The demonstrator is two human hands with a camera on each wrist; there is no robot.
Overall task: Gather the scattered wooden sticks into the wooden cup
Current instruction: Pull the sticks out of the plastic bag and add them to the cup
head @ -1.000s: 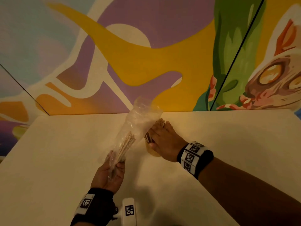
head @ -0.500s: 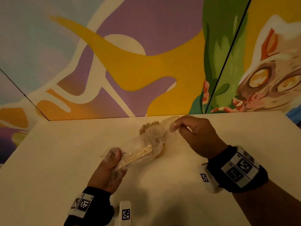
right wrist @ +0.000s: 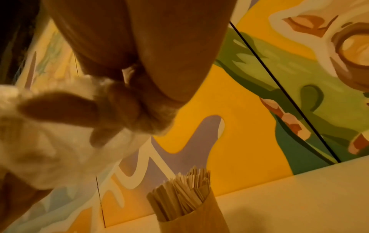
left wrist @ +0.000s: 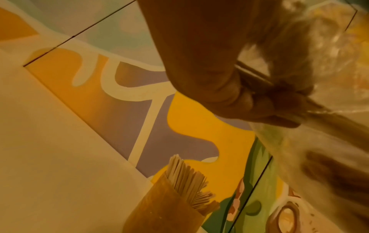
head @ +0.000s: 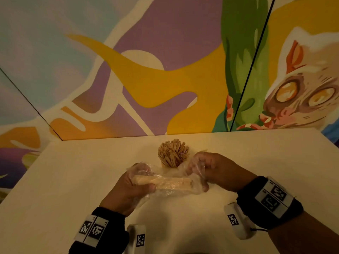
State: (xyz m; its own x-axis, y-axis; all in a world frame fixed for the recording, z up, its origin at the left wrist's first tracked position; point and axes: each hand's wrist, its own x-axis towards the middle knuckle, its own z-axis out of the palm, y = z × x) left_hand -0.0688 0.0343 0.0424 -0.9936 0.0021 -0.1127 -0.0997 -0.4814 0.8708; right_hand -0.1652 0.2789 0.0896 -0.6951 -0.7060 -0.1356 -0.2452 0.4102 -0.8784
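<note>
A wooden cup (head: 169,165) packed with upright wooden sticks (head: 173,152) stands on the white table (head: 73,171), just beyond my hands. The cup (left wrist: 163,211) also shows in the left wrist view, and the cup (right wrist: 195,220) in the right wrist view. I hold a clear plastic bag (head: 176,173) level above the table, with a bundle of sticks (head: 163,182) lying inside it. My left hand (head: 135,182) grips the bag and bundle at the left end. My right hand (head: 201,169) pinches the bag's crumpled right end.
A painted mural wall (head: 165,70) rises directly behind the table's far edge. The table's left edge (head: 23,180) slants away at the left. Wrist bands with markers sit on both forearms.
The bag has swung from upright to level, and lower toward me. My right hand left the cup and took hold of the bag's far end. The cup of sticks now stands uncovered.
</note>
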